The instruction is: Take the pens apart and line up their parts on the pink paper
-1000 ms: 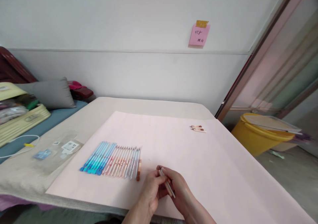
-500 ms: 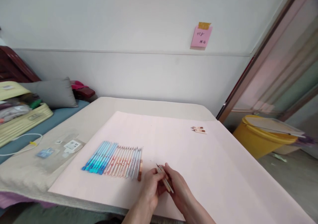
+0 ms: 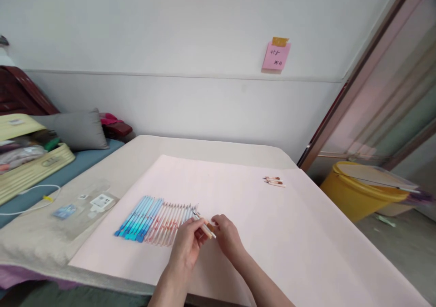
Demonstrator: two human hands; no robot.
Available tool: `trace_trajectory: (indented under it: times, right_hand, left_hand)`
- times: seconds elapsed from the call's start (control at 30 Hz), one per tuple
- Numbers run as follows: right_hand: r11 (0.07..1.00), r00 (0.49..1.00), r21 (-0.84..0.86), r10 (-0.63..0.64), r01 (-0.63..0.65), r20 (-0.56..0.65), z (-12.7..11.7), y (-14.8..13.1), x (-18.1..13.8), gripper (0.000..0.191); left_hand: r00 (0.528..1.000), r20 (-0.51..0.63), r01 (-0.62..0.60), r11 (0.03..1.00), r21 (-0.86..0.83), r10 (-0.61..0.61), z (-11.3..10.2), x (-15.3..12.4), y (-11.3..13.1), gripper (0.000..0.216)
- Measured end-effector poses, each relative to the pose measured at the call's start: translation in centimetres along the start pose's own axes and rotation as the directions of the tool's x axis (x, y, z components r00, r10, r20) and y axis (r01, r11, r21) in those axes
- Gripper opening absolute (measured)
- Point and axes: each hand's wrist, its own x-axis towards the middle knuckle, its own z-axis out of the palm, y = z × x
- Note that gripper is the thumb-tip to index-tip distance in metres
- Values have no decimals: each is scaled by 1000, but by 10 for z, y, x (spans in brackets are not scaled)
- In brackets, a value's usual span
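Note:
My left hand is closed around a few slim white and cream pencils, their dark tips pointing up and left. At their right side, the fingertips of my right hand are pinched at a brown-ended pencil. Left of both hands lies a neat row: blue pencils, then pale pencils with reddish marks. My left hand covers the row's right end. Farther off to the right, a small group of short pencils with brown parts rests on the pink sheet.
The sheet covers much of the cloth-topped table. Clear plastic packaging lies at the left, near a white cable. A grey pillow sits behind. On the right stands a yellow bin. A pink note hangs on the wall.
Both hands have moved left and up to the right end of the row, carrying the pencils. My right hand has come off the held bundle and now pinches at the brown end.

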Motion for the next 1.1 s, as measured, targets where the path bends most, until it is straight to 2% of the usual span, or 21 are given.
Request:
trace_trajectory:
  times: [0.17,0.3,0.47,0.53,0.6,0.77,0.9,1.1]
  right_hand:
    - [998,1000,-63,-12,14,28,9,-6,3,14]
    - [1000,999,-2,22,-22,24,7,-5,7,14]
    - [963,988,228,123,-141,93,-11,-2,17,9]
    - [919,977,347,141,-189,159,-21,-3,18,3]
    - [864,966,448,149,-231,211,-30,-5,17,6]
    - [750,954,598,155,-283,257,-39,-9,16,10]
    - [718,948,629,147,-298,282,-41,-8,16,10]
    - [750,948,595,135,-288,288,-40,-10,14,9]
  left_hand:
    - [1000,0,-11,1000,-5,11,-1,1,-1,10]
    - [999,9,31,999,39,-31,2,0,-3,9]
    - [989,55,127,986,112,-134,12,-7,-7,10]
    - [985,68,147,978,148,-158,15,-9,-10,11]
    - [984,63,150,971,189,-164,17,-9,-14,12]
    - [981,45,174,959,223,-189,20,-9,-20,14]
    - [979,49,181,955,235,-197,21,-9,-23,15]
    - [976,73,181,947,265,-207,24,-10,-25,15]
